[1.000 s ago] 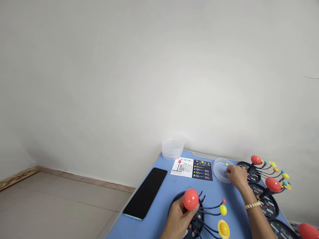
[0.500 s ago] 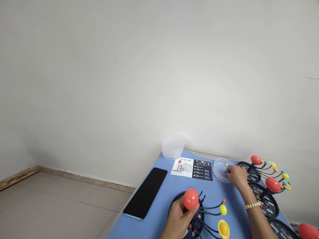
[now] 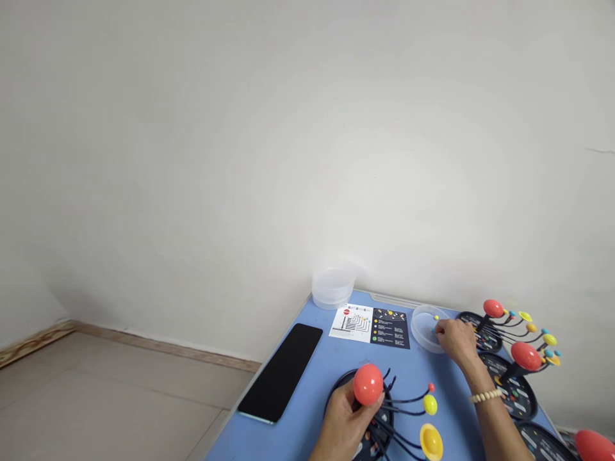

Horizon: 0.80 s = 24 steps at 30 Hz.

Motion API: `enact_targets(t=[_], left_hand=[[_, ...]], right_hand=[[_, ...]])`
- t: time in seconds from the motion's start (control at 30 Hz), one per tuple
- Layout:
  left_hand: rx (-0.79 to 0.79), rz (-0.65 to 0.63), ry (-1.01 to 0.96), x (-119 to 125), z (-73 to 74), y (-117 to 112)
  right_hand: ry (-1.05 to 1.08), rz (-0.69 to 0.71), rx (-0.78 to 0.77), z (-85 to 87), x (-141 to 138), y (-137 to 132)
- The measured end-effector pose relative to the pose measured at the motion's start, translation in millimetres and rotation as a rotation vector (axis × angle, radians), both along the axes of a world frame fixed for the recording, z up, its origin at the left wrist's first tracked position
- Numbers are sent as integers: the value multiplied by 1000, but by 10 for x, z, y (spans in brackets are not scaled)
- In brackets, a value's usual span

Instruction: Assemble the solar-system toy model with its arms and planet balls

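My left hand [image 3: 342, 419] is closed around the post of a solar system model, just under its red ball [image 3: 368, 384]. Curved black arms spread rightward from this model; on some of them sit a small red ball [image 3: 431, 387], a yellow ball [image 3: 430, 404] and a yellow ringed planet [image 3: 431, 442]. Its round black base [image 3: 358, 378] is partly covered by my hand. My right hand [image 3: 456, 339], with a beaded bracelet at the wrist, reaches into a clear round dish [image 3: 423, 330], fingertips pinched by a small blue piece. A little yellow ball [image 3: 436, 317] lies in the dish.
Several similar models stand along the right side, including one with a red ball [image 3: 526, 356]. A printed instruction sheet [image 3: 369, 326], a black phone [image 3: 283, 371] and stacked clear containers [image 3: 333, 288] rest on the blue table [image 3: 307, 435]. A wall rises behind.
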<state>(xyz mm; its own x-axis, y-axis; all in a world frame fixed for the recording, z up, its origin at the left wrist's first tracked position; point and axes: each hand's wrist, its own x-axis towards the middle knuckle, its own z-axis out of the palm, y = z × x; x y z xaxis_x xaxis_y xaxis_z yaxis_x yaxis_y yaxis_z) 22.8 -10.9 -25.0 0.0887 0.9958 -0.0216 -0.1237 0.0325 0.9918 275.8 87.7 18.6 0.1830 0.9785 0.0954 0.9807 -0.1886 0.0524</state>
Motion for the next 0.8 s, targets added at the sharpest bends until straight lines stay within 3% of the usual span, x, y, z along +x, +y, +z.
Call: enact_targets(t=[0.8], left_hand=[[20, -8, 13, 7, -8, 13]], right_hand=[[13, -5, -21, 19, 0, 0]])
